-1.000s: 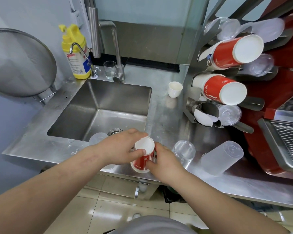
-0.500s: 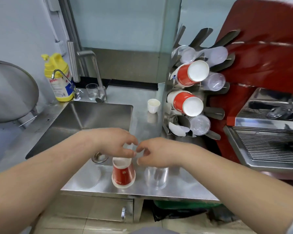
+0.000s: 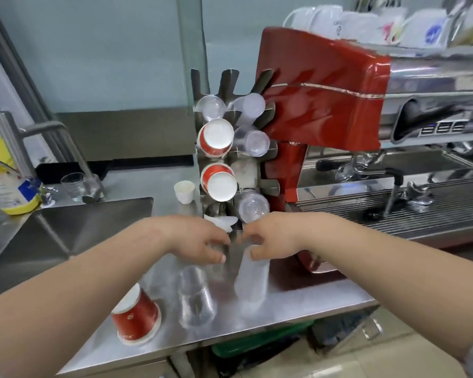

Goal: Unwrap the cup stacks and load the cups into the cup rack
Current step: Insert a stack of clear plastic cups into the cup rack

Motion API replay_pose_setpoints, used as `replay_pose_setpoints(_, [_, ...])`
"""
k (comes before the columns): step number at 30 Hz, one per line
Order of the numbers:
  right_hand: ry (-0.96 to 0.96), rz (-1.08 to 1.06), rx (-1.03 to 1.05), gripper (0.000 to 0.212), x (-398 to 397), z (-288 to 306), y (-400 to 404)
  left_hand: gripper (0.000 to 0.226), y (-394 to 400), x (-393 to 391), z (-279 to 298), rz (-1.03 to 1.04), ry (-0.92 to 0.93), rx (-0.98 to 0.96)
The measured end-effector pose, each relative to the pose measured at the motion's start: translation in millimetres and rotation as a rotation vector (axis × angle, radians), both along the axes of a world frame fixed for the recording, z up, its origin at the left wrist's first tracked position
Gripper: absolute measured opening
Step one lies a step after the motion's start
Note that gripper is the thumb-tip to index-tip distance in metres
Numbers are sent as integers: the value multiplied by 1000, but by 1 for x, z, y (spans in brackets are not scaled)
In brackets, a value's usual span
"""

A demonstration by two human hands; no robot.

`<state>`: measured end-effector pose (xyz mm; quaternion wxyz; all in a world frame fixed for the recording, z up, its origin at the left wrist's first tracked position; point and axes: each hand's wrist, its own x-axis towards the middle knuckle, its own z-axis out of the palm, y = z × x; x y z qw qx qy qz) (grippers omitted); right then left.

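A red paper cup stack stands upside down near the counter's front edge, under my left forearm. Beside it stands a clear plastic cup stack, with my left hand just above its top, fingers spread. My right hand grips the top of a frosted plastic cup stack, which stands upright on the counter. Behind both hands rises the metal cup rack, which holds red paper cups and clear cups in its slots.
A red espresso machine stands right of the rack. The sink lies to the left, with a tap, a small glass and a yellow bottle. A small white cup sits by the rack's base.
My hands let go of the red cup stack and moved right. The left now hovers over the clear stack and the right holds the frosted stack. The view swung up and right.
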<state>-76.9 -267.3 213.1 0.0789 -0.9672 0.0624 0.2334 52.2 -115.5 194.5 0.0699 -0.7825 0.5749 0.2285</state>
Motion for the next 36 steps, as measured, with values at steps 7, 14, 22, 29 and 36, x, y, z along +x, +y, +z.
replay_pose_setpoints(7, [-159,-233,72,64,-21,-66,-31,68,-49,-13,-45,71,79,-136])
replay_pose_setpoints(14, [-300,-407,303,97,-41,-125,-29,84,-58,-31,-73,189,115,-172])
replay_pose_setpoints(22, [-400,-451,349,97,-52,-162,-26,79,-62,-52,-94,238,123,-191])
replay_pose_setpoints(29, [-485,-560,497,80,-61,-171,-16,64,-59,-57,-89,227,172,-329])
replay_pose_setpoints(36, [-627,-497,594,72,-61,-132,-13,65,-40,-54,-43,193,177,-513])
